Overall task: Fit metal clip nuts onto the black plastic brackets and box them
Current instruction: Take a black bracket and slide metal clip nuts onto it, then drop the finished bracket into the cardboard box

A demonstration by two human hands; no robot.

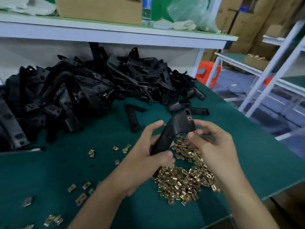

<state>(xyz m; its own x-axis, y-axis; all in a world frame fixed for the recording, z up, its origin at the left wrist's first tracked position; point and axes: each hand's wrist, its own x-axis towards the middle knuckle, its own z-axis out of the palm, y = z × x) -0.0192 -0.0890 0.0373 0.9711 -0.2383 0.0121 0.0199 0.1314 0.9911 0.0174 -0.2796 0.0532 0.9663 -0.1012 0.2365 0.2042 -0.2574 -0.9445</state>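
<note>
both forearms reach in from the bottom edge and meet over the green table (49, 171). the left hand (148, 156) is wrapped round the lower end of a curved black bracket (175, 129), thumb across the front and fingers curled behind, holding it slanted up and to the right above the table. the right hand (214, 142) comes from the right with the wrist bent inward; its thumb presses the bracket's upper corner while the fingers curl round the far side, pinching that end. whether a nut sits under the thumb cannot be told. one clip nut (190, 118) is seated on the bracket's top edge, just above the right fingers. a heap of clip nuts (184, 180) lies on the table directly under the hands, with loose nuts (79, 190) scattered to the left. a large pile of brackets (74, 90) fills the back left of the table, under a white shelf (115, 33) carrying a cardboard box (99, 9).
</note>
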